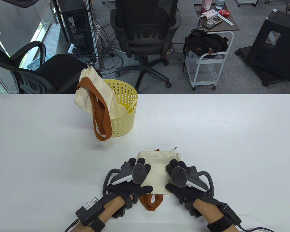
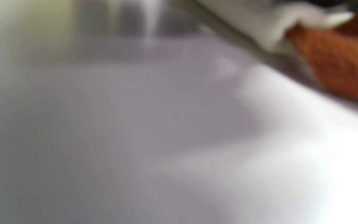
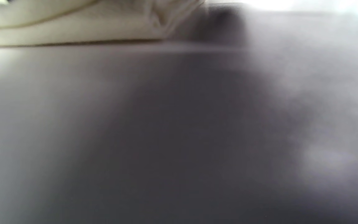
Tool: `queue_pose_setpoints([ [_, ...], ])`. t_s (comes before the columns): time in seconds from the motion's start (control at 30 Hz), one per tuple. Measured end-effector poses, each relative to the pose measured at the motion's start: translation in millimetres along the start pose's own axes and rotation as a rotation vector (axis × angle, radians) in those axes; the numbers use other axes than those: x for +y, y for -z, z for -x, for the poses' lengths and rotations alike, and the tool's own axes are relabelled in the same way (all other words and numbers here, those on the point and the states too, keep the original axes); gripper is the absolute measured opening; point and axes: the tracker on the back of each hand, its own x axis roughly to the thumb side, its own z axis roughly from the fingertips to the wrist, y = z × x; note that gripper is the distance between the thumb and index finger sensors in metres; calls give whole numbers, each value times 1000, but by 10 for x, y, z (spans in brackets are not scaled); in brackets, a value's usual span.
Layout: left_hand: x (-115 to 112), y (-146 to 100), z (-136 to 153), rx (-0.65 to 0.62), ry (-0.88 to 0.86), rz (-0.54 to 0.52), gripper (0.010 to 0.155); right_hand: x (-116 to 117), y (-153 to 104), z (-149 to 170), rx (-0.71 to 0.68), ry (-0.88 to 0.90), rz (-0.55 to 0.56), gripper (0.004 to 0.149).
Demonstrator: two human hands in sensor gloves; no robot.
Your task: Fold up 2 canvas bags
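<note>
table view, bag: a folded cream bag lies flat on the white table, near its front edge; brown straps stick out at the near side.
table view, left hand: the left hand rests flat on the bag's left edge, fingers spread, gripping nothing.
table view, right hand: the right hand presses flat on the bag's right edge, fingers spread too.
table view, second bag: another cream bag hangs over the rim of a yellow basket, far left of the hands.
left wrist view: blurred; cream cloth and a brown strap at top right.
right wrist view: blurred; cream cloth on the table at top left.
</note>
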Motion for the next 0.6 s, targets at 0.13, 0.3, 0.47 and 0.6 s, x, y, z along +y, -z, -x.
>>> queue_pose_setpoints([
  [0.13,153,-320,331,42,17,-116,89,4,0,2,-2,2,-5,73],
  [0.3,185,-734,901,142,31,-243,90,2,0,-5,-5,5,-10,74],
  [0.47,109,-860,1243,226,18,-273,91,-4,1,-11,-5,10,-12,74],
  [0.6,81,-830,1292,234,13,-251,91,-9,9,-4,-4,22,-16,74],
])
